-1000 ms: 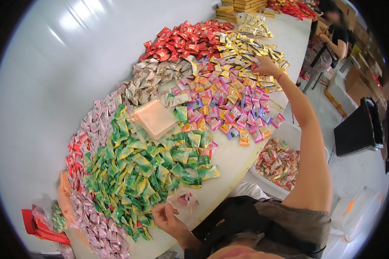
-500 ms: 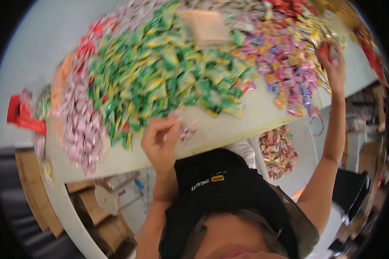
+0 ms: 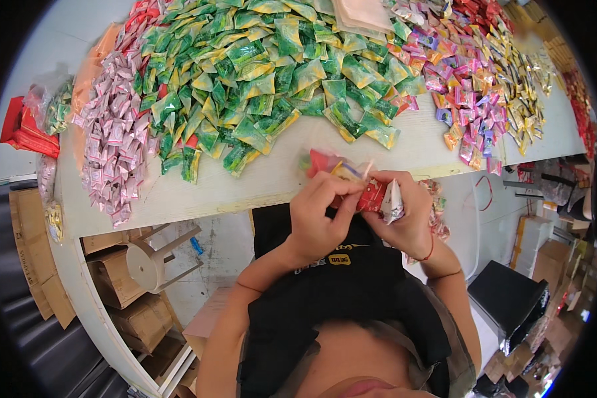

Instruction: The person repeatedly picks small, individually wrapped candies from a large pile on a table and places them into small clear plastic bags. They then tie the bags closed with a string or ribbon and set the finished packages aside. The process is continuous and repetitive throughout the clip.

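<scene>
In front of my chest my two hands meet at the table's near edge. My left hand (image 3: 325, 212) is closed in a pinch on a small clear bag (image 3: 341, 171) with red, yellow and purplish wrapped pieces showing through, partly blurred. My right hand (image 3: 410, 219) has its fingers curled round several small wrapped sweets, among them a red packet (image 3: 371, 196) and a white packet (image 3: 393, 203). Its fingertips touch or nearly touch the left ones. Beyond the hands spreads a big heap of green and yellow packets (image 3: 259, 86).
Pale pink packets (image 3: 116, 136) lie at the table's left, with purple and orange ones (image 3: 467, 99) and yellow ones (image 3: 527, 86) at the right. Flat peach sheets (image 3: 363, 14) rest on the green heap. A stool (image 3: 146, 266) and cardboard boxes (image 3: 136, 322) stand below the table.
My right hand has come from the far-right piles to the middle, carrying small packets to the bag. My left hand has moved right with the bag. The whole view has shifted.
</scene>
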Demonstrator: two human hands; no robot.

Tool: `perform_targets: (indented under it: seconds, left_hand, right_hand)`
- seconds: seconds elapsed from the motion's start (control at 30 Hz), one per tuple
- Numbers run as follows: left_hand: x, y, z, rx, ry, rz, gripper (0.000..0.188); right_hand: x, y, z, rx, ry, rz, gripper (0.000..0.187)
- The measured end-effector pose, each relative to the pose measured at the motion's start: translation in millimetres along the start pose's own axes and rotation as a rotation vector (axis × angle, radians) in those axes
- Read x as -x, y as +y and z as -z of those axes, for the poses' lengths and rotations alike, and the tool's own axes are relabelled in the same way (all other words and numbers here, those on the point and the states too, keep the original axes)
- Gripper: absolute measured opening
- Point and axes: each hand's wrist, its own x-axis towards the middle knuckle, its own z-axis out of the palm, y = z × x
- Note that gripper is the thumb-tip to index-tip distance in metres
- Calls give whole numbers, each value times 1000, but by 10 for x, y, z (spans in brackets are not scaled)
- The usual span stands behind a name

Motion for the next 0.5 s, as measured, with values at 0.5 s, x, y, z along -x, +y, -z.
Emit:
perform_targets:
  seconds: [0.5]
  left_hand:
    - [160,53,91,488,-485,266,5]
  right_hand:
    - [-24,81,-350,-146,284,-250,51]
